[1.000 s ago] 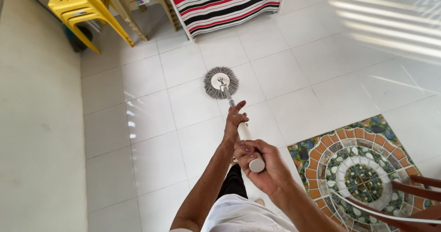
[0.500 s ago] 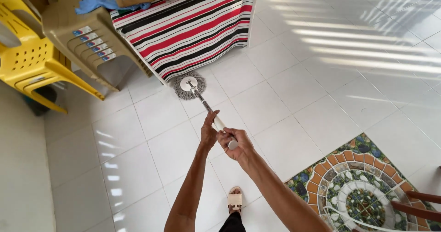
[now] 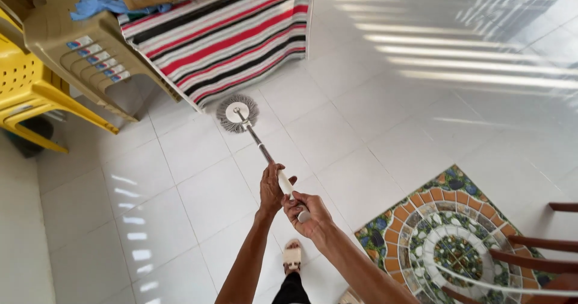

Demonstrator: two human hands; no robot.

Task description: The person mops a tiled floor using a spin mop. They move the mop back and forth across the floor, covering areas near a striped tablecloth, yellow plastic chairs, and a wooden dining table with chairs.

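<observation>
On the white tiled floor [image 3: 198,189], spin mop [image 3: 237,112] head beside striped rug [image 3: 229,33], handle slanting back toward person, left hand [image 3: 272,191] wrapped mid-handle, right hand [image 3: 308,216] clenched around grip end.

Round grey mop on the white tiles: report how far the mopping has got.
Done: the white glossy floor tiles near the person shine, though wetness cannot be confirmed. In hand: the left hand and right hand both grip the pole of the round grey mop, whose head rests flat at the edge of the red, black and white striped cloth. Left: cannot be told; the sunlit tiles look alike.
</observation>
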